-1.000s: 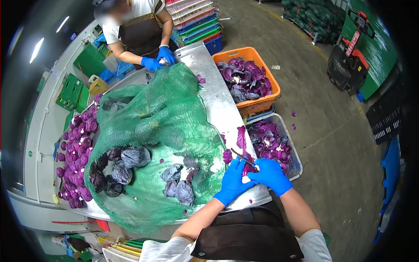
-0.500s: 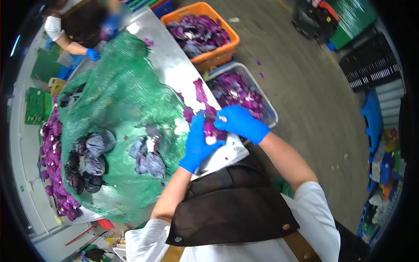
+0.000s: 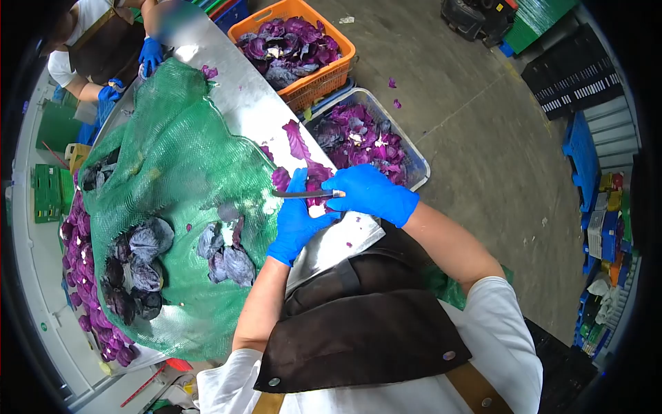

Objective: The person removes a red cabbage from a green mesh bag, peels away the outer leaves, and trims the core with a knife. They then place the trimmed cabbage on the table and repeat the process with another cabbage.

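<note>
My left hand (image 3: 295,224), in a blue glove, is wrapped round a red cabbage (image 3: 317,204) at the table's right edge; the fingers partly cover it. In my gloved right hand (image 3: 376,194) is a knife (image 3: 303,194), its dark, slightly curved blade pointing left across the cabbage and over the left fingers. Loose purple leaves (image 3: 296,141) lie just beyond the hands. Left of them, on green mesh netting (image 3: 179,152), rest several darker, greyish cabbages (image 3: 150,241) and a smaller clump of outer leaves (image 3: 231,259).
An orange crate (image 3: 324,79) and a grey-rimmed tub (image 3: 423,162), both full of purple leaves, stand right of the metal table (image 3: 241,90). Many purple cabbages (image 3: 83,276) line its left side. At the far end a co-worker's blue-gloved hand (image 3: 150,55) shows.
The knife blade has come into clear view, turned leftward above the cabbage. Both hands stay close together. The co-worker's hands have shifted, and the whole view has moved slightly.
</note>
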Motion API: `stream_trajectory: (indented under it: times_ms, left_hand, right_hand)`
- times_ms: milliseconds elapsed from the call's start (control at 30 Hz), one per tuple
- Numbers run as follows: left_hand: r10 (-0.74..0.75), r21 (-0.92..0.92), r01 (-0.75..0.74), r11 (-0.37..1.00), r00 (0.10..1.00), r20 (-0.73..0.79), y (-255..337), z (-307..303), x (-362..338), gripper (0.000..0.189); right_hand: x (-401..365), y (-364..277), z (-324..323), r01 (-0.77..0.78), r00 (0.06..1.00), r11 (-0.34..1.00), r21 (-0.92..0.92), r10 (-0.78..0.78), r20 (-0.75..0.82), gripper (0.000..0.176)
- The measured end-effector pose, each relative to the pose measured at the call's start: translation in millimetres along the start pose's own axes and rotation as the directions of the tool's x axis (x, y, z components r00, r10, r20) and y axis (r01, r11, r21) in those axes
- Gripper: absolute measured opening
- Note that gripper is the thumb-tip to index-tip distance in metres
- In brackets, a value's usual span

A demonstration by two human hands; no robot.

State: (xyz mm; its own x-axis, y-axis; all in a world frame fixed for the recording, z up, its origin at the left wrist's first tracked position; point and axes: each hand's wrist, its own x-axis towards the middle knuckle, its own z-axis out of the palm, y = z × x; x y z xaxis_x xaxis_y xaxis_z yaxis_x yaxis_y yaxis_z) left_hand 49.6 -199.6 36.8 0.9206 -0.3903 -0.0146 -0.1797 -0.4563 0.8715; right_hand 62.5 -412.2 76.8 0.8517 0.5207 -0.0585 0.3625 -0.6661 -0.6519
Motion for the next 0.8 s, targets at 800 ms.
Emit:
stream_trajectory:
  times_ms: [800]
  left_hand:
    - [0.004, 0.039, -0.001, 0.999, 0.998, -0.065, -2.3, 7.7, -9.4, 0.111]
  right_hand:
    - [-75.0, -2.1, 23.2, -0.323, 0.85, 0.627, 0.709, 0.522, -0.074, 0.044]
